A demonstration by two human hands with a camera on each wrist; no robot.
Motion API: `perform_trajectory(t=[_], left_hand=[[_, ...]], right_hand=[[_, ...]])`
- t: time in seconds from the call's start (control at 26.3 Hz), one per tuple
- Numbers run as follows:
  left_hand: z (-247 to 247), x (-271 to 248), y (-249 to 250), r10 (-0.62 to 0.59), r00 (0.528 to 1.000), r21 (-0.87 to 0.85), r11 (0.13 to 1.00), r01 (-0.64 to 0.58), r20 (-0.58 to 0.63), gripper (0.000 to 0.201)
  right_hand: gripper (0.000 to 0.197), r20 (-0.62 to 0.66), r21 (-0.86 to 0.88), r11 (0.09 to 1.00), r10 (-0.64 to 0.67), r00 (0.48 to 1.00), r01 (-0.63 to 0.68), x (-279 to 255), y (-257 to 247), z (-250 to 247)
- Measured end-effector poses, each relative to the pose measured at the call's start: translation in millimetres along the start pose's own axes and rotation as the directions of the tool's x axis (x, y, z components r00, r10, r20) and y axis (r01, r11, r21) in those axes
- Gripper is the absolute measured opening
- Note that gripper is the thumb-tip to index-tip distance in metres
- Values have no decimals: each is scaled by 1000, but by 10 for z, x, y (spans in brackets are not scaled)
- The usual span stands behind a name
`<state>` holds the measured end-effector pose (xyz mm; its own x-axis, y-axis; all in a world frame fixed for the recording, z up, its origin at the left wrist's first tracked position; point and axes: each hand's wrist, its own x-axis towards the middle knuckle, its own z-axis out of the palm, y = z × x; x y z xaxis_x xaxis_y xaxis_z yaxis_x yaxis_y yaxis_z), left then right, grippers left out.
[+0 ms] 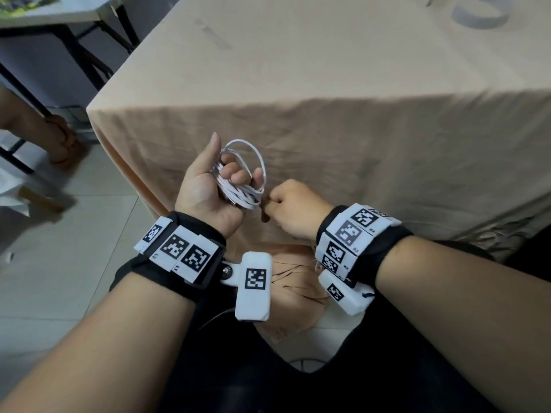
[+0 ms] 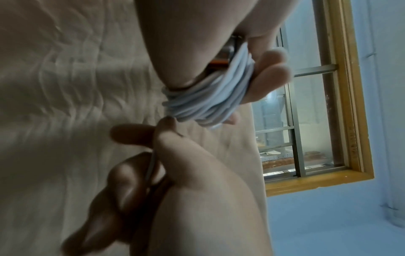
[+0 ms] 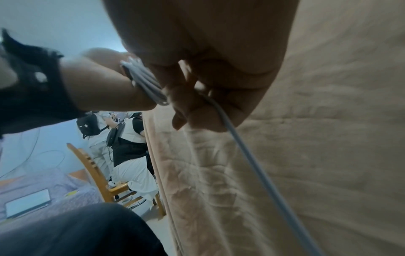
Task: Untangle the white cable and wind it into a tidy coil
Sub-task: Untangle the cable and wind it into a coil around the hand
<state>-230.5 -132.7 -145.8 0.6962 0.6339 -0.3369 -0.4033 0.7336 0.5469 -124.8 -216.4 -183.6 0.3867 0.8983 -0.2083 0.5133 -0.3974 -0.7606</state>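
The white cable (image 1: 241, 186) is wound in several loops around the curled fingers of my left hand (image 1: 208, 189), held palm up in front of the table's hanging cloth. One wider loop (image 1: 256, 153) stands above the fingers. In the left wrist view the bundle of cable (image 2: 203, 102) wraps my fingers (image 2: 274, 72). My right hand (image 1: 290, 208) sits just right of the coil, fingers curled, pinching the free strand. In the right wrist view that strand (image 3: 252, 155) runs down out of my right fingers (image 3: 186, 107), beside the coil (image 3: 146, 83) on my left hand.
A table (image 1: 328, 70) draped in a beige cloth fills the view ahead, its front hanging close behind my hands. A roll of tape (image 1: 480, 13) lies at its far right. Another person's arm (image 1: 44, 126) and a black-legged table (image 1: 59, 16) are at the left.
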Motion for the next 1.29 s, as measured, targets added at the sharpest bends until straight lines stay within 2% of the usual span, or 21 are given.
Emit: perform_trajectory(t=[0.11, 0.23, 0.27, 0.34, 0.38, 0.42, 0.53, 0.65, 0.8, 0.95, 1.03, 1.1, 1.18, 1.22, 1.29], left_hand=[[15, 81, -4, 133, 986, 39, 991, -130, -99, 44], [-27, 132, -49, 265, 957, 307, 926, -219, -116, 43], [-50, 121, -74, 295, 950, 455, 863, -218, -105, 46], [-84, 69, -117, 319, 945, 742, 651, -160, -76, 56], [-99, 42, -131, 306, 949, 823, 556, -117, -71, 63], [-119, 31, -148, 262, 962, 851, 521, -71, -80, 70], [-149, 30, -187, 36, 999, 824, 566, 5, -30, 88], [-163, 63, -165, -94, 995, 834, 551, 23, 35, 94], [-119, 57, -99, -295, 946, 791, 607, 76, 135, 97], [-66, 11, -46, -425, 875, 658, 731, 180, 233, 94], [-52, 4, -13, -434, 840, 528, 821, 219, 327, 91], [-46, -6, 29, -385, 841, 350, 901, 255, 380, 86], [-24, -25, 56, -298, 876, 181, 952, 246, 379, 80], [-9, -28, 57, -230, 910, 110, 973, 204, 345, 77], [41, -24, 55, -73, 973, 16, 997, 72, 218, 70]], right_hand=[[35, 83, -111, 993, -26, 996, 35, -102, -30, 10], [29, 96, -201, 972, -104, 990, 122, -128, -144, -73], [27, 95, -217, 964, -136, 986, 154, -110, -189, -130], [23, 93, -180, 960, -199, 976, 213, -86, -278, -270], [22, 96, -132, 962, -227, 969, 238, -88, -331, -348], [21, 95, -78, 963, -250, 964, 258, -88, -374, -419], [18, 29, -31, 949, -313, 949, 314, -35, -454, -553], [21, -75, -23, 952, -306, 949, 305, 85, -364, -557], [28, -153, 165, 949, -243, 958, 267, 148, -160, -508], [28, -166, 301, 924, -195, 967, 238, 199, -60, -439], [32, -156, 389, 903, -131, 979, 183, 223, 28, -387], [36, -106, 488, 867, -55, 993, 100, 215, 100, -296], [36, -27, 512, 859, 33, 999, -14, 162, 119, -185], [37, 10, 483, 873, 68, 998, -64, 124, 118, -130], [37, 61, 286, 955, 66, 996, -80, 37, 109, -45]])
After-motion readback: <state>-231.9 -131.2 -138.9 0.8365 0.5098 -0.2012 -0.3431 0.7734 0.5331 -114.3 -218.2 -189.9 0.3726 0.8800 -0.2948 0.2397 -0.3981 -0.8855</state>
